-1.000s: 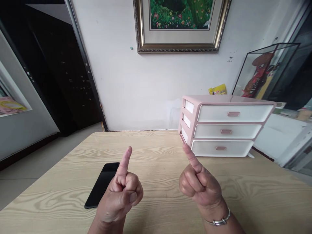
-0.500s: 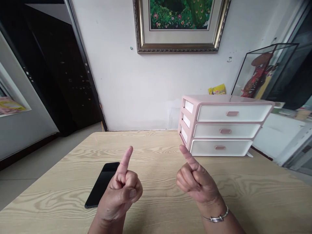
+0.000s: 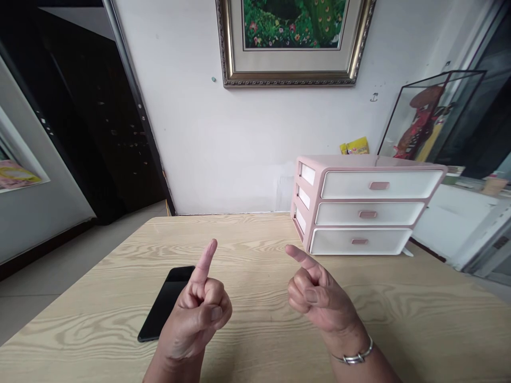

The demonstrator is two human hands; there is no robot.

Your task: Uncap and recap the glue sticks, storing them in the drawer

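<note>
My left hand (image 3: pixel 197 308) is raised over the wooden table (image 3: pixel 255 340), its index finger pointing up and the other fingers curled in under the thumb, with nothing in it. Behind it, partly covered by the wrist and palm, lies a black phone (image 3: pixel 165 303). To the right, my right hand (image 3: pixel 319 298) has its index finger extended up and to the left. Its remaining fingers and thumb are folded closed around nothing, and a silver bangle (image 3: pixel 354 359) circles the wrist. The two hands are apart.
A pink and white three-drawer box (image 3: pixel 367 214) stands at the table's back right, drawers closed. Behind it are a yellow packet (image 3: pixel 357 146) and a glass case (image 3: pixel 425 117) with a figure inside. A framed picture (image 3: pixel 289 64) hangs on the wall.
My right index finger has tilted further to the left and lower, and the thumb now shows over the folded fingers. My left hand has kept nearly the same pose.
</note>
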